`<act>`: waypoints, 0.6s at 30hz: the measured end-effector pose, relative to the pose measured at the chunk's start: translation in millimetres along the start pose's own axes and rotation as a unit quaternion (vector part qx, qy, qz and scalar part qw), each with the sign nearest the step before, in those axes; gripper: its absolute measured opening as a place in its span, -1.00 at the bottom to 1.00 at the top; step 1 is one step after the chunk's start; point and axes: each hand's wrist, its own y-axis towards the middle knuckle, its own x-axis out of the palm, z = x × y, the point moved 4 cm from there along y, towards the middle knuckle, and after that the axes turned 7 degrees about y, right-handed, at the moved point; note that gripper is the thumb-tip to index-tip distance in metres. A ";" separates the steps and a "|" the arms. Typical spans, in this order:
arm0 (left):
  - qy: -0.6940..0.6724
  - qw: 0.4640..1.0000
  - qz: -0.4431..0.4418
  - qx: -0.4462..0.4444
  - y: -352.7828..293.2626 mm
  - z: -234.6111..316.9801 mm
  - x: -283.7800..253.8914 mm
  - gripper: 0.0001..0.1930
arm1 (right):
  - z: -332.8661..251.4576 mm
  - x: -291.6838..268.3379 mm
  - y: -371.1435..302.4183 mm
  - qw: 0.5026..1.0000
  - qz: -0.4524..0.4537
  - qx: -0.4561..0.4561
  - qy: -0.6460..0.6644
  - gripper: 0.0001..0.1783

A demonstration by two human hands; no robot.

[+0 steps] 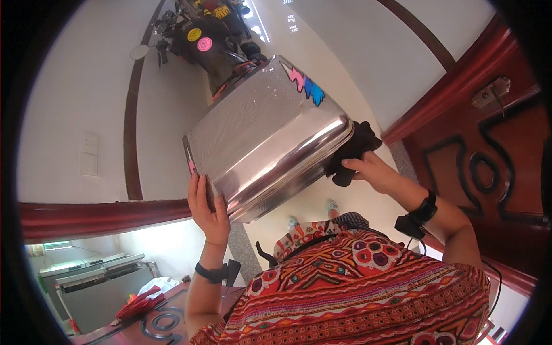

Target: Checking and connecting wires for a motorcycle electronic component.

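A large shiny silver hard case (259,144) with rounded edges and pink and blue stickers on its corners stands tilted across the middle of the view. My left hand (208,213) rests against its left end, fingers stretched out and thumb apart, touching the near corner. At the case's right end, my right hand (371,171) is closed on a bunched black cloth (355,150), the thumb pressing over it. The cloth lies against the case's end. Some of my right fingers are hidden behind the cloth.
Beyond the case, a dark motorcycle (215,49) with round yellow and pink stickers stands along the left wall. A carved red door (489,155) is on the right. At lower left are a grey appliance (109,287) and a red cloth (138,302).
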 end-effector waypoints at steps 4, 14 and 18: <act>-0.016 1.000 0.001 0.024 11.3 23.2 15.4 -0.50 | -15.6 -45.4 12.2 0.980 -0.008 -0.104 -0.172 -0.59; -0.027 0.996 0.014 0.081 21.8 54.5 43.7 -0.48 | -6.8 -25.9 33.3 0.878 0.003 -0.101 -0.468 -0.56; -0.022 0.996 0.013 0.081 25.1 61.1 50.2 -0.48 | 17.4 82.4 29.6 0.818 -0.187 -0.034 -0.542 -0.46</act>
